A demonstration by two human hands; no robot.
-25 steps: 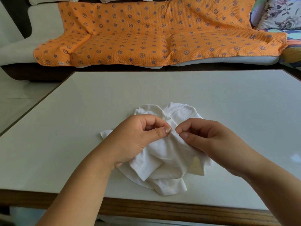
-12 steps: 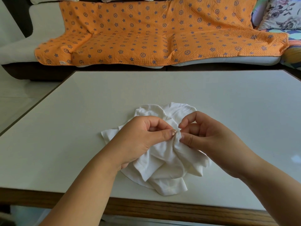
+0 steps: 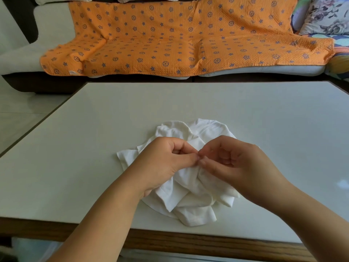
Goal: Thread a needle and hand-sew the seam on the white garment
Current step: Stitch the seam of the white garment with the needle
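A crumpled white garment (image 3: 190,201) lies on the pale table (image 3: 75,167) near its front edge. Over it, my left hand (image 3: 164,165) pinches a raised fold of the fabric between thumb and curled fingers. My right hand (image 3: 236,163) meets it fingertip to fingertip, with thumb and forefinger pinched together at the same fold. Needle and thread are too small to make out; whether the right fingers hold the needle or the cloth I cannot tell.
The table has a wooden front edge (image 3: 188,242). Behind it stands a sofa covered by an orange patterned blanket (image 3: 170,40), with flowered cushions (image 3: 324,16) at the far right. Bare floor lies to the left.
My right hand's fingers have curled closer and its fingertips have come in to touch the left thumb. The fabric between the hands has bunched a little higher.
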